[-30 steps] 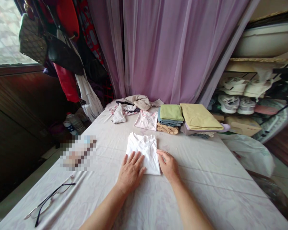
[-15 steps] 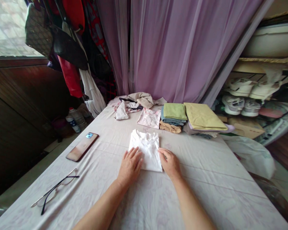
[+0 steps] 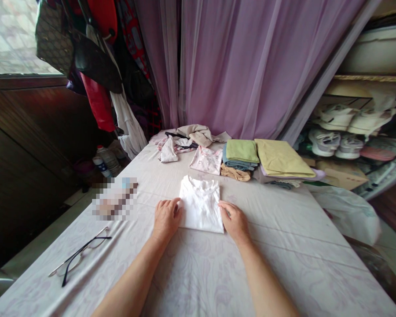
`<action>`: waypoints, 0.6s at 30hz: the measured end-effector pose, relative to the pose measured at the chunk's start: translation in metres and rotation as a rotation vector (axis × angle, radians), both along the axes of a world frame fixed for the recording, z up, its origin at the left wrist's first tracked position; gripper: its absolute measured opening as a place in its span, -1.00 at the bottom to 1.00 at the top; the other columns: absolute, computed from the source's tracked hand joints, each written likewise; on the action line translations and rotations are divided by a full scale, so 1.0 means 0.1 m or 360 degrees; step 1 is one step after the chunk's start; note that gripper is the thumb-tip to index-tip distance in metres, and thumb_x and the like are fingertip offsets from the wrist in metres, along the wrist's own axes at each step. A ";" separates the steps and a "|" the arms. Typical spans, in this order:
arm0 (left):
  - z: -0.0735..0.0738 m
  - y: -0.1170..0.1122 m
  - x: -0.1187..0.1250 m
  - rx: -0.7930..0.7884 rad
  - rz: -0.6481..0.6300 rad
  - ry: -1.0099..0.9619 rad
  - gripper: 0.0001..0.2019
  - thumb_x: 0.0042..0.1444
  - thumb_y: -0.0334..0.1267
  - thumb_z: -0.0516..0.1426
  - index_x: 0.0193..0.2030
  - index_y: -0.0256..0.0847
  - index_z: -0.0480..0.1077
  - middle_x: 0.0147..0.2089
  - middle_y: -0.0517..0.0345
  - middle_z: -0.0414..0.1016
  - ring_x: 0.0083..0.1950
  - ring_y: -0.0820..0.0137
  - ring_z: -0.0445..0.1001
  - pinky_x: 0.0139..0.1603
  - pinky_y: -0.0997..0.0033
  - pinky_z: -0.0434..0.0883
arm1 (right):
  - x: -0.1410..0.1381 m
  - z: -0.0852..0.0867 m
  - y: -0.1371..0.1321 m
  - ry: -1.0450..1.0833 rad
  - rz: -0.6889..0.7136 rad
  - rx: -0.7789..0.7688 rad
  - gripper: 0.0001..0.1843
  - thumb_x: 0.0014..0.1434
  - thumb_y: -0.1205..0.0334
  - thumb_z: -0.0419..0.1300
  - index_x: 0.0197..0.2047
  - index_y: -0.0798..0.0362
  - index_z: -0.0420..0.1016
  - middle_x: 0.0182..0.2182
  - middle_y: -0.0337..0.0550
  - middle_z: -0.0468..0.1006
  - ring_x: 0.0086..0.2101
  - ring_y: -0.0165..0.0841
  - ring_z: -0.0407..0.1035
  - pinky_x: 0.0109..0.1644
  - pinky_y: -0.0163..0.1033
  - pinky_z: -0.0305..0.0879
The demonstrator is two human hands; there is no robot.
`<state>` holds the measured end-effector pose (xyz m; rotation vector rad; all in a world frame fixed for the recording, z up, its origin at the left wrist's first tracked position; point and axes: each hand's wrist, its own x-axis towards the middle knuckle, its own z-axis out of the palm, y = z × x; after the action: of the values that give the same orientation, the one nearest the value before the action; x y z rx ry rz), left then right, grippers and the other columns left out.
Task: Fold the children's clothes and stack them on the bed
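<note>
A folded white shirt (image 3: 201,203) lies in the middle of the pale cloth-covered table (image 3: 284,246). My left hand (image 3: 165,216) rests at the shirt's left edge, fingers curled against it. My right hand (image 3: 235,222) rests at its right edge, fingers bent and touching the fabric. Neither hand lifts the shirt; it lies flat between them.
Folded green, blue and yellow clothes (image 3: 267,159) are stacked at the far right, a pink top (image 3: 207,160) and loose garments (image 3: 185,140) lie behind. Glasses (image 3: 77,256) and a blurred flat object (image 3: 115,199) lie left. Purple curtain behind, shoe shelf (image 3: 343,132) right.
My left hand slid off the top of the shirt to its left edge. The right hand stayed at the right edge. The view shifted slightly.
</note>
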<state>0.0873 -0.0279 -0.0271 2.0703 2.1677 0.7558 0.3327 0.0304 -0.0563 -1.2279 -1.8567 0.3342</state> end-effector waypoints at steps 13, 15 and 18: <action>0.09 -0.05 0.01 -0.0046 0.0053 -0.0185 -0.73 0.15 -0.35 0.10 -0.03 -0.14 0.48 -0.34 0.17 0.57 -0.22 0.29 0.52 0.05 0.16 0.32 | 0.01 -0.03 0.02 -0.0044 0.0001 0.0007 -0.69 0.20 0.23 0.03 -0.26 -0.01 0.63 -0.20 -0.05 0.67 -0.17 -0.23 0.55 -0.02 -0.12 0.48; 0.10 -0.05 0.02 -0.0073 0.0038 -0.0180 -0.74 0.15 -0.35 0.10 -0.03 -0.13 0.48 -0.34 0.17 0.57 -0.20 0.28 0.52 0.09 0.14 0.30 | 0.01 -0.04 0.02 -0.0051 0.0001 0.0008 -0.70 0.19 0.23 0.03 -0.26 -0.02 0.63 -0.20 -0.06 0.67 -0.17 -0.24 0.55 -0.02 -0.12 0.48; 0.10 -0.03 0.01 -0.0102 0.0033 -0.0158 -0.76 0.19 -0.27 0.09 -0.03 -0.11 0.48 -0.26 0.13 0.59 -0.14 0.26 0.52 0.10 0.11 0.31 | 0.02 -0.05 0.01 -0.0055 0.0002 0.0020 -0.70 0.20 0.23 0.03 -0.26 -0.02 0.63 -0.20 -0.06 0.67 -0.17 -0.23 0.55 -0.02 -0.12 0.48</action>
<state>0.0887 -0.0309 -0.0170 1.9397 2.1349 0.7637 0.3346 0.0311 -0.0609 -1.2309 -1.8863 0.3038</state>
